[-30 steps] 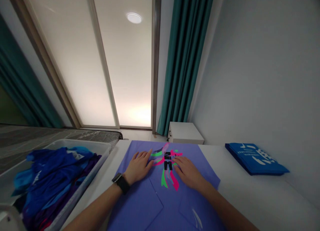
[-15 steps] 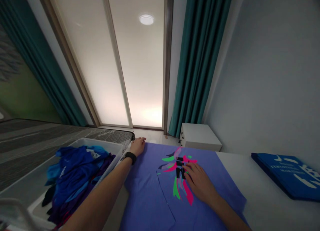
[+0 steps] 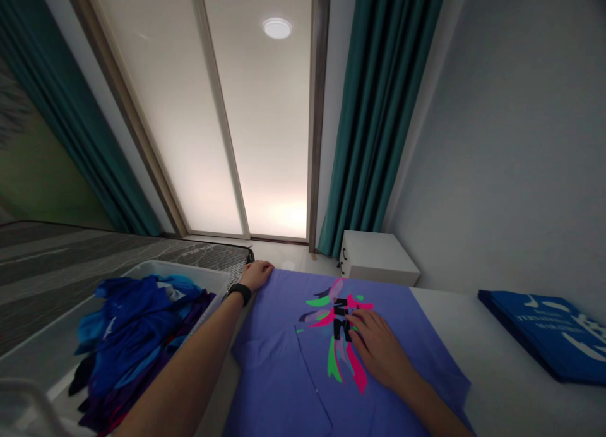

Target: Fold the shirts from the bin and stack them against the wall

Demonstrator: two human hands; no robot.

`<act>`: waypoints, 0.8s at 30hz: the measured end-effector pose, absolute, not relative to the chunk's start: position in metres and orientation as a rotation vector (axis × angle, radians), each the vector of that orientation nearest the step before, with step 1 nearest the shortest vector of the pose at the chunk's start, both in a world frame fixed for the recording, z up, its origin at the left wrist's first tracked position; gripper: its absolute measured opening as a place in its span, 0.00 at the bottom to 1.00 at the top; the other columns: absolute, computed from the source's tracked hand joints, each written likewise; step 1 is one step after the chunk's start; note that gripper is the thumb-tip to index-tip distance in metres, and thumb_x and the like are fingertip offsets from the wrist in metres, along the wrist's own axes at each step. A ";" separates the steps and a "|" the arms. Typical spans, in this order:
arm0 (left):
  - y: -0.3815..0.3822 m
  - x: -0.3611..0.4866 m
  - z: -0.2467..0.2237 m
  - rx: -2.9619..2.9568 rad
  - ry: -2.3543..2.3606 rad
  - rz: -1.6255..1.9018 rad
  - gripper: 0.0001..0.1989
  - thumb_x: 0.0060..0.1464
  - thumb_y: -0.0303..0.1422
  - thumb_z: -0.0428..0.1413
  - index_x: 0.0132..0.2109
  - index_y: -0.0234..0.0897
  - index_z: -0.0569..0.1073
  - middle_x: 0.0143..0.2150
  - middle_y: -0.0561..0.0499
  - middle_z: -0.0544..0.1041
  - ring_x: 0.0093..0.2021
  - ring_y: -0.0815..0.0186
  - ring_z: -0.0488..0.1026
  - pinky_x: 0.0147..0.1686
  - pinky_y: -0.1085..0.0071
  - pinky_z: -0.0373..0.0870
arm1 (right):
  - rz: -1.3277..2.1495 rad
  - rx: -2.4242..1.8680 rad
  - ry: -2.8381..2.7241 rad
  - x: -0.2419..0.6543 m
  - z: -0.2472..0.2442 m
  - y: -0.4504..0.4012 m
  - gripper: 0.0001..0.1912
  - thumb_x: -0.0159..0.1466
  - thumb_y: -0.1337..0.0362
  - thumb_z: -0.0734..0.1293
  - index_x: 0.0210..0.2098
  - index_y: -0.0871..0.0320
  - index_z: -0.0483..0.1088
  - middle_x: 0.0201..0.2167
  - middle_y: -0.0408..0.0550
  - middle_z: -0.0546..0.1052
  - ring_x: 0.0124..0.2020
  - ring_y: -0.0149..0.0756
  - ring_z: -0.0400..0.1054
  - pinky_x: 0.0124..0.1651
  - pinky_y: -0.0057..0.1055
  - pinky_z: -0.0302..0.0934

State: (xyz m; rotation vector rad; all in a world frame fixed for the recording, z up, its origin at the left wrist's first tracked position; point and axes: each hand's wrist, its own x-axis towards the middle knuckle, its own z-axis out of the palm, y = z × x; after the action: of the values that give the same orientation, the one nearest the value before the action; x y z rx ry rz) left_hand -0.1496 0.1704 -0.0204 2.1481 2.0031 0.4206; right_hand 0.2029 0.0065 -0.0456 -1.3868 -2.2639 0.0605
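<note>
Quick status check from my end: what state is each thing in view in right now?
left hand, open, resting at the shirt's far left corner
right hand, open, flat on the print
purple shirt, spread flat, print up
white plastic bin, filled with clothes
crumpled blue clothes, heaped in the bin
folded blue garment, lying folded on the white surface

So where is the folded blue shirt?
In the head view, the folded blue shirt lies on the right of the white table, beside the purple T-shirt, near the wall.
</note>
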 end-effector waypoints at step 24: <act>0.051 -0.069 0.032 2.784 1.726 0.576 0.11 0.65 0.32 0.46 0.37 0.37 0.72 0.39 0.47 0.74 0.43 0.59 0.68 0.43 0.62 0.58 | 0.077 -1.381 -2.266 0.200 -0.038 0.005 0.15 0.69 0.64 0.58 0.52 0.56 0.70 0.50 0.54 0.72 0.53 0.45 0.64 0.57 0.45 0.59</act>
State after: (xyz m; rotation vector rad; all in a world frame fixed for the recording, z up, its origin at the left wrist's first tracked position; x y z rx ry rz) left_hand -0.0691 0.0511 0.0324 2.7837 1.7262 0.5758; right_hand 0.2002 0.0052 -0.0384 -1.3806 -2.2656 0.0768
